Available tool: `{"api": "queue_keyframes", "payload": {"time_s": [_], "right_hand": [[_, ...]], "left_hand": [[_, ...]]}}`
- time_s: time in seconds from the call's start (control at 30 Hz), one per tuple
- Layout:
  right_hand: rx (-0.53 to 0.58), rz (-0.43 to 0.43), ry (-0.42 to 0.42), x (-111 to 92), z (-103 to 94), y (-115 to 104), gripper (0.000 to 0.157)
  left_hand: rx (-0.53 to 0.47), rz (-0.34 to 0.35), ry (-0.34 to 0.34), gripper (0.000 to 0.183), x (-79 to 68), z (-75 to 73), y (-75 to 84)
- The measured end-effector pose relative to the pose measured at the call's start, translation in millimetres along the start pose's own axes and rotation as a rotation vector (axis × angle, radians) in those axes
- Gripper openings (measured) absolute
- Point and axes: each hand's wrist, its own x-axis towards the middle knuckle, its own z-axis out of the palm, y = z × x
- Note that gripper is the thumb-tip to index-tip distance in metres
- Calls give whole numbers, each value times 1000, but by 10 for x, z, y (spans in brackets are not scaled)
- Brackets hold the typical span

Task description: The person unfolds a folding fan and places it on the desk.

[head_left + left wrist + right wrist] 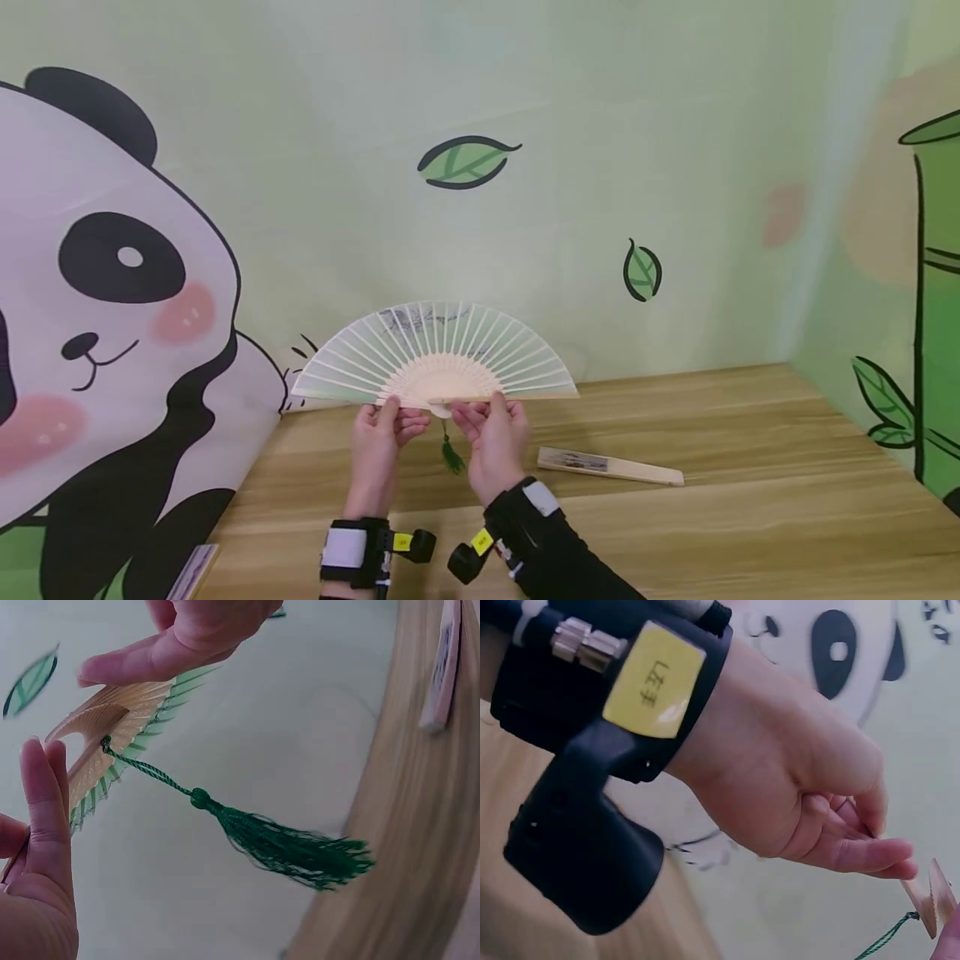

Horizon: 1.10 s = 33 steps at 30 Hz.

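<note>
A folding fan (442, 377) is spread into a wide half circle, with pale ribs, translucent leaf and dark painted branches near its top edge. My left hand (377, 437) pinches its lower edge left of the pivot, thumb in front. On the other side of the pivot, my right hand (498, 437) pinches the same edge. From the pivot hangs a green tassel (292, 844) on a twisted cord, between the hands. In the right wrist view the left hand (795, 765) shows from the side, with only a small part of the fan (930, 907) visible.
A folded fan (611, 467) with a dark print lies on the wooden table (750, 517), right of my right hand. At the lower left is the edge of a flat printed item (193, 573). Behind the table stands a green backdrop (570, 108) with a printed panda and leaves.
</note>
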Motion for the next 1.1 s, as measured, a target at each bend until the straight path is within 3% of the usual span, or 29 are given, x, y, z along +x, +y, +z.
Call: {"api": "queue_keyframes", "payload": {"time_s": [0.13,0.27,0.43,0.6,0.83,1.1], "right_hand": [[-30,55,22,-33,157,322,21],[-17,118,65,-48,278,612,20],[-27,152,86,-82,392,912,20],[-36,151,80,-107,434,1213,19],[-91,167,116,-62,360,1516,17],[-146,209,129,-69,297,1679,16]], "left_hand": [[-42,-97,40,17,84,-382,-2],[-23,-164,50,17,154,-704,-8],[14,-215,91,20,193,-1014,-33],[-23,-251,130,19,221,-1307,-115],[20,-331,148,22,233,-1563,-260],[-9,-382,159,24,198,-1738,-340]]}}
